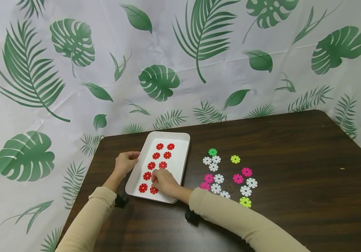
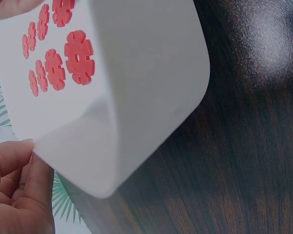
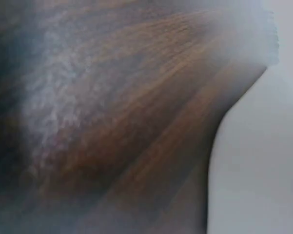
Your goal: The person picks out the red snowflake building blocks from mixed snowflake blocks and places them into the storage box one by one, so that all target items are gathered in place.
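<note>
A white tray lies on the dark table with red notched discs in two columns inside it. At the tray's left edge, my left hand pinches the rim between thumb and fingers, which the left wrist view shows close up. My right hand reaches over the tray's right side with bent fingers, low among the nearer discs. Its fingertips partly cover the near right red disc; whether they pinch a disc is hidden. The right wrist view shows only table and the white tray, no fingers.
Right of the tray, loose notched discs lie scattered on the table: white, pink, yellow and one green. Small brown specks lie among them. A leaf-patterned cloth hangs behind the table.
</note>
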A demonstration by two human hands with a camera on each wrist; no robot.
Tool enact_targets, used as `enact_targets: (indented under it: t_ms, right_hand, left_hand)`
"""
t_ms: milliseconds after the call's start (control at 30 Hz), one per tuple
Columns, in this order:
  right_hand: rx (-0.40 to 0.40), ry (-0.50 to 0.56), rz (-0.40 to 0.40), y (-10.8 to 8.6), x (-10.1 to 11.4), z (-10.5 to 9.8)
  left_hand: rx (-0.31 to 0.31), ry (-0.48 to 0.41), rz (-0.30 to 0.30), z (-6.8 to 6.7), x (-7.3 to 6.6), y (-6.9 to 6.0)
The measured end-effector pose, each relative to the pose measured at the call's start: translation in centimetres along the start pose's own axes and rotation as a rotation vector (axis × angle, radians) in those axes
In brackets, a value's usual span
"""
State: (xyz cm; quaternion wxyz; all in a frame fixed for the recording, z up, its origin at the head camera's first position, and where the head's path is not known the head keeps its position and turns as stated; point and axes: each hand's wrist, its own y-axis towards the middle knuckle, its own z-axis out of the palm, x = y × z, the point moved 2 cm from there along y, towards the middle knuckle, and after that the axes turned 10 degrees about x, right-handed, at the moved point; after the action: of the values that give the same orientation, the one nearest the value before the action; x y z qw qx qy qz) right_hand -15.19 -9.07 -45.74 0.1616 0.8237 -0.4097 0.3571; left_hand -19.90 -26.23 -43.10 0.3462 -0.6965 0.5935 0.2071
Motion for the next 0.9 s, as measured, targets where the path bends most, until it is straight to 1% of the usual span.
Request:
enact_targets:
  t_ms: [100,200,267,367,433,500,633,700,767,833,900]
  right_hand:
    - [-0.029,0.034,-0.042,-0.3,0.3,-0.6]
    - [-0.049,0.075,-0.09,-0.8,0.6,-1.8]
    - [-0.064,0.1,-0.129,-1.4,0.6,-2.9]
    - [-0.087,0.118,-0.172,-2.5,0.1,-4.6]
    - [-0.105,0.121,-0.192,-3.5,-0.5,-6.1]
    - [-0.134,0.116,-0.195,-4.6,-1.5,-7.6]
    - [-0.179,0.074,-0.185,-7.2,-4.3,-11.0]
    - [-0.202,0.034,-0.165,-8.6,-5.9,-12.7]
    - [-0.226,-0.009,-0.133,-10.1,-7.6,-14.4]
    - [-0.25,-0.061,-0.1,-11.6,-9.1,-15.9]
    - [-0.261,-0.113,-0.068,-13.1,-10.4,-17.3]
  left_hand:
    - [-0.002,-0.003,0.002,-0.1,0.1,0.0]
    - [0.0,-0.01,0.008,-0.2,0.1,0.0]
    - [0.001,-0.014,0.003,-0.3,0.1,0.0]
    - [0.006,-0.022,-0.002,-0.3,0.1,0.0]
    - [0.011,-0.026,-0.006,-0.3,0.1,0.0]
    - [0.011,-0.019,-0.006,-0.4,0.2,-0.1]
    - [0.022,0.031,0.03,-0.9,0.2,-0.4]
    - [0.035,0.074,0.061,-1.4,-0.1,-0.7]
    - [0.054,0.139,0.1,-1.8,-0.4,-1.0]
    - [0.077,0.209,0.168,-2.1,-1.1,-1.5]
    - [0.094,0.284,0.259,-2.2,-1.8,-1.8]
